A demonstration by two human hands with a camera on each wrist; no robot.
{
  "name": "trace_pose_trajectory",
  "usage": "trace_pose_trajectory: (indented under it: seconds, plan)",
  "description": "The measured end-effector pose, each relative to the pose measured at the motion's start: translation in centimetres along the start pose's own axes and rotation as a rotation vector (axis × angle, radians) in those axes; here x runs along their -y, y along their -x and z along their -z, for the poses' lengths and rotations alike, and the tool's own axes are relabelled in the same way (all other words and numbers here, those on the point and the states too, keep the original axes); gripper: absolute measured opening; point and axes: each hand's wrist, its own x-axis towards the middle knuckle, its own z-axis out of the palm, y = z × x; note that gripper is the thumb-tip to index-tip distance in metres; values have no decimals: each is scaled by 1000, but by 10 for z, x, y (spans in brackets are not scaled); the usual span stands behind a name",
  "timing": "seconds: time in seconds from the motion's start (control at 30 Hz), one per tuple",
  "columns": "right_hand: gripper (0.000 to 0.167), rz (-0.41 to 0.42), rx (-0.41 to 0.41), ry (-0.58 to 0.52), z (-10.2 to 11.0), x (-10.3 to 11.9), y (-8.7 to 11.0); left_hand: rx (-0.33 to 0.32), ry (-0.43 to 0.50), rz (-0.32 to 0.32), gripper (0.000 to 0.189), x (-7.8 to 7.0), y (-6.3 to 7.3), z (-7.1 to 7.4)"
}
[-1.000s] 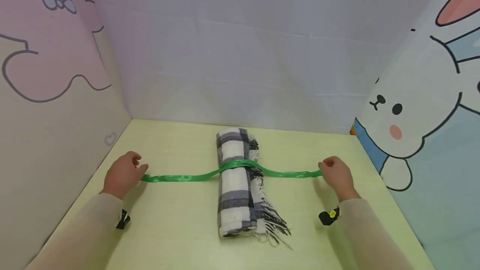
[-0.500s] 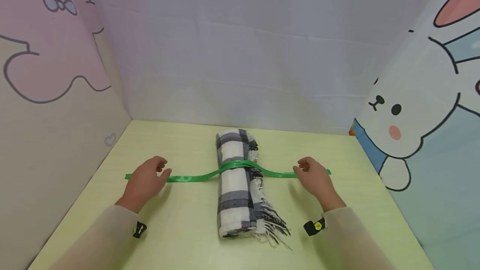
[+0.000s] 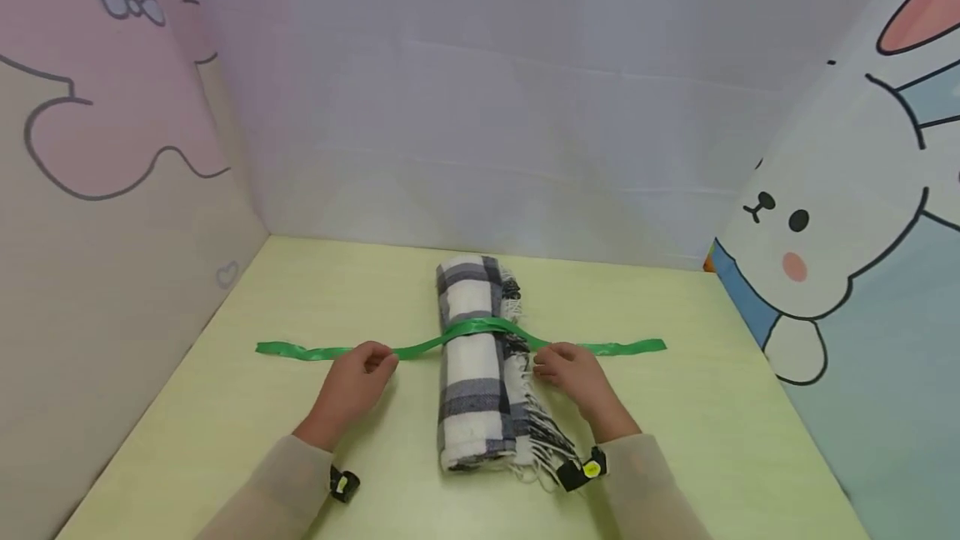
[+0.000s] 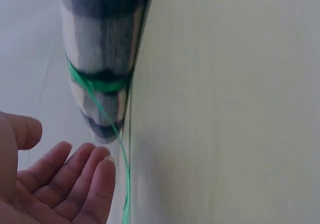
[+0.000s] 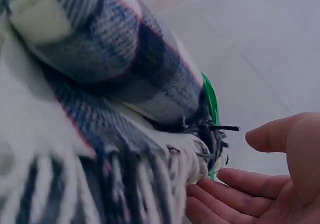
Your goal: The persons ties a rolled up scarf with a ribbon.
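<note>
A rolled scarf [image 3: 471, 394] in black-and-white check lies lengthwise on the table, its fringe [image 3: 551, 432] spread along the right side. Across its middle runs a green ribbon [image 3: 476, 326], both tails lying out to the sides. My left hand [image 3: 352, 390] is over the left tail, fingers loosely bent; the left wrist view shows thumb and fingers [image 4: 82, 181] apart with nothing between them. Over the right tail, close to the fringe, is my right hand [image 3: 581, 382]. Its thumb [image 5: 272, 134] stands apart from its fingers, which reach the fringe's edge in the right wrist view.
The pale yellow table [image 3: 360, 282] meets a plain pale backdrop [image 3: 480, 148] behind. Cartoon-printed side panels stand left and right, a pink figure [image 3: 120, 132] on one and a rabbit [image 3: 817, 232] on the other. Each wrist carries a small black device [image 3: 345, 485].
Both hands have let go of the ribbon's ends and moved inward along it toward the scarf. The ribbon's ends now lie on the table; the scarf stays in place.
</note>
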Motion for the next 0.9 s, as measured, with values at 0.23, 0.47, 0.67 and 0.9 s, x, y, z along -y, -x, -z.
trace_pose_trajectory:
  seconds: [0.23,0.47,0.67,0.9]
  plan:
    - [63,-111,49,-228,-22,-4,-8,25,360,89,32,-21,10,-47]
    - [66,-168,15,-537,-34,-3,-23,105,896,216,49,-34,0,-67]
    - [69,-217,-68,-764,-41,0,-38,54,1063,283,52,-47,-15,-74]
    - [57,-294,-142,-852,-49,7,-50,-73,1265,348,47,-51,-32,-80]
